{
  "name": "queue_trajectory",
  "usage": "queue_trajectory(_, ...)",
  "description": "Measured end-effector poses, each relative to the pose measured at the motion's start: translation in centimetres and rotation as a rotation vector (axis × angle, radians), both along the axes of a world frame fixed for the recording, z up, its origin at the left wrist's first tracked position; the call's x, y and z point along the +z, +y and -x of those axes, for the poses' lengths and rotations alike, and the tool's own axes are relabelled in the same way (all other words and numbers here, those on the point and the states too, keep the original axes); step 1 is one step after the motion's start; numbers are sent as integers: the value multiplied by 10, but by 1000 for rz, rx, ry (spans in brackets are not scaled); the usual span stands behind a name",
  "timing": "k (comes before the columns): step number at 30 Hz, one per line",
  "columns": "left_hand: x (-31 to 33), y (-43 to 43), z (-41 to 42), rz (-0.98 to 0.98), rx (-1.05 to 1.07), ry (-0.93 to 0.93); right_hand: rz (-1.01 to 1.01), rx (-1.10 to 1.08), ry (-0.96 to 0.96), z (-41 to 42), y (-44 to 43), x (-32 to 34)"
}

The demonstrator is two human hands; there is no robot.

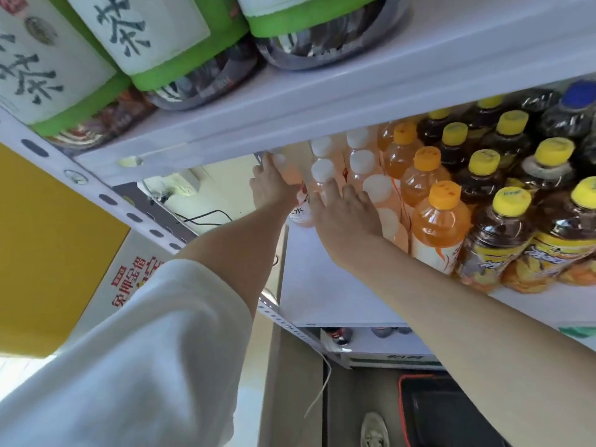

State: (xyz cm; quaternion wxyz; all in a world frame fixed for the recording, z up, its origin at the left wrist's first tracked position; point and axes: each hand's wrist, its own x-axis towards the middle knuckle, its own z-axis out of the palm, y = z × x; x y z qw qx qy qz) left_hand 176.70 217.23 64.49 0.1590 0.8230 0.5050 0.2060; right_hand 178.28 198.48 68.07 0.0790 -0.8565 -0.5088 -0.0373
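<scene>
Several rows of drinks filled a white shelf: dark tea bottles toward its right edge, orange drinks next, and white-capped pink bottles nearest the bare left end. Both arms reached in, apparently to extend the pink row. The left hand gripped one pink bottle near the shelf's back left corner, fingers curled round its body below the cap. The right hand lay open, fingers straight against the neighbouring pink bottles, seemingly steadying them.
</scene>
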Motion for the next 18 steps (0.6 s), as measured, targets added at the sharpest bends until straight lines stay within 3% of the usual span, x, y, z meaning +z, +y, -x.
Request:
queue_trajectory(9,-1,3,-5,-52,-14,32,-27,216,-5,33,-26,3)
queue_trajectory(12,4,-7,-3,-8,64,-34,-102,209,22,33,-42,6)
queue_trajectory(14,13,-20,-3,191,246,-245,-141,234,65,37,-50,11)
queue_trajectory(16,28,-40,-1,566,384,-636,-196,263,153,40,-60,16)
queue_trajectory(18,40,-70,22,856,204,-821,-289,235,346,38,-72,24)
